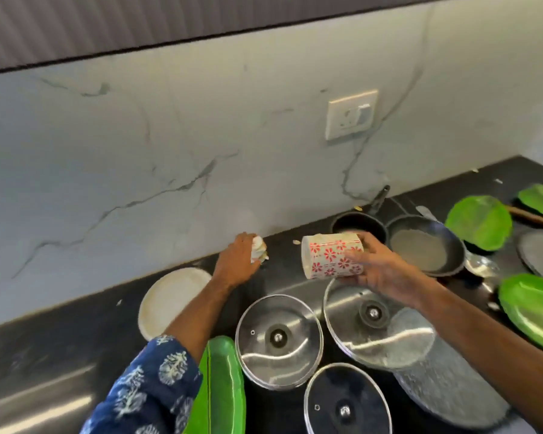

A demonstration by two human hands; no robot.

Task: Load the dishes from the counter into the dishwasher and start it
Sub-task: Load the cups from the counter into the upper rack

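Right hand (380, 270) clamped round floral cup (331, 256), long axis sideways, mouth left; left hand (237, 261) grips wad (259, 248) by counter (60, 355) back edge

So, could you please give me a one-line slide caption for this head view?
Right hand holds a floral cup on its side, left hand grips a cloth, above lids and pans.

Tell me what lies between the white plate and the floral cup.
In the head view, the left hand, gripping a crumpled wad, sits between the white plate and the floral cup.
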